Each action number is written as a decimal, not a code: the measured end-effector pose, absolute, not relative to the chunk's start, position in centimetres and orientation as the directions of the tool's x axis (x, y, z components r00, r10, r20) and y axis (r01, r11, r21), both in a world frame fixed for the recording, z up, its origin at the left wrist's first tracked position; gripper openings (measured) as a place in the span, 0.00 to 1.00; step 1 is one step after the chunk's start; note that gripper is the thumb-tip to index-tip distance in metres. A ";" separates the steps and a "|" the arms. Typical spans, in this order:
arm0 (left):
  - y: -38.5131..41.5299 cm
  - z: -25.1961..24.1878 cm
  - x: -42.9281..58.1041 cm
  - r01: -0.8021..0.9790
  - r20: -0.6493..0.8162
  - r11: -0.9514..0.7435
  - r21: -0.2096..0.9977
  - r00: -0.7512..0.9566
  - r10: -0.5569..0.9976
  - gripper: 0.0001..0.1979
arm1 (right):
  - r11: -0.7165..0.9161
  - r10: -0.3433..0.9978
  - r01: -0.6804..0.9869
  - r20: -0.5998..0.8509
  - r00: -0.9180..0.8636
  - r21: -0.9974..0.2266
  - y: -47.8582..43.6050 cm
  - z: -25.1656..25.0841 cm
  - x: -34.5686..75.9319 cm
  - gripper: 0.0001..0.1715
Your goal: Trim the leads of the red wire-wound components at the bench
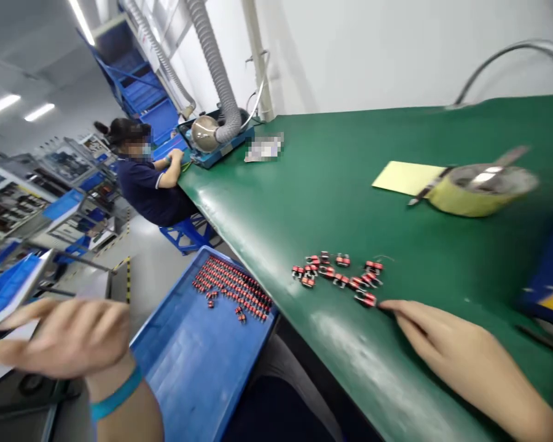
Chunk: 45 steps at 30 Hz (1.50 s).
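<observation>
The right hand (pixel 442 344) lies open on the green bench mat (pixel 350 184), its fingertips touching the nearest of the red coil components (pixel 338 273) scattered at its 11 o'clock. The left hand (pixel 64 337), open and empty, hovers at 9 o'clock of the blue tray (pixel 198 368). Sorting seems under way; lifting one calls for a fine pinch.

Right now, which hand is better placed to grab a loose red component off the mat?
Right, likely: the right hand rests on the green mat, fingers at the nearest red component. The left hand hangs off the mat, beyond the blue tray.
</observation>
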<state>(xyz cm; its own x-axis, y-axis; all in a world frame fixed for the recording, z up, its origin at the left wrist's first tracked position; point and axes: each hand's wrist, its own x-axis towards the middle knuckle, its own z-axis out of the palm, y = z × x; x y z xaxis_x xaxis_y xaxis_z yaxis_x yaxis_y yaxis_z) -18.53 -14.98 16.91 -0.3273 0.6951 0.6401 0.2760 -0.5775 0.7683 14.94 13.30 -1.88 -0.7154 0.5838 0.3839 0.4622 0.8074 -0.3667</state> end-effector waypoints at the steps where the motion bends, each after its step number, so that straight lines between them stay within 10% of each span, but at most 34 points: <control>1: -14.8 15.6 -18.9 0.429 0.584 -0.431 0.794 -0.343 0.736 0.19 | 0.807 0.587 0.472 0.393 -0.708 -0.354 13.5 -2.3 15.0 0.21; 3: -13.6 11.4 -20.2 0.548 0.276 -0.011 0.837 -0.405 0.871 0.16 | 0.799 0.600 0.500 0.387 -0.701 -0.333 13.8 -3.2 15.2 0.21; 4: -12.9 8.9 -21.2 0.690 -0.055 0.425 0.586 -0.489 0.871 0.19 | 0.793 0.609 0.514 0.379 -0.697 -0.329 14.0 -3.7 15.3 0.21; 9: -12.9 -2.2 -27.1 0.601 -0.321 0.775 0.195 -0.708 0.629 0.28 | 0.783 0.622 0.541 0.383 -0.683 -0.306 14.6 -6.2 15.9 0.18; 24: -13.6 -9.0 -33.4 0.640 -0.203 0.756 0.135 -0.729 0.654 0.26 | 0.779 0.622 0.519 0.327 -0.712 -0.351 14.8 -8.5 16.9 0.17; 45: -13.6 -8.5 -30.2 0.692 -0.439 0.712 0.118 -0.607 0.663 0.33 | 0.797 0.603 0.520 0.371 -0.706 -0.307 14.0 -6.7 16.6 0.18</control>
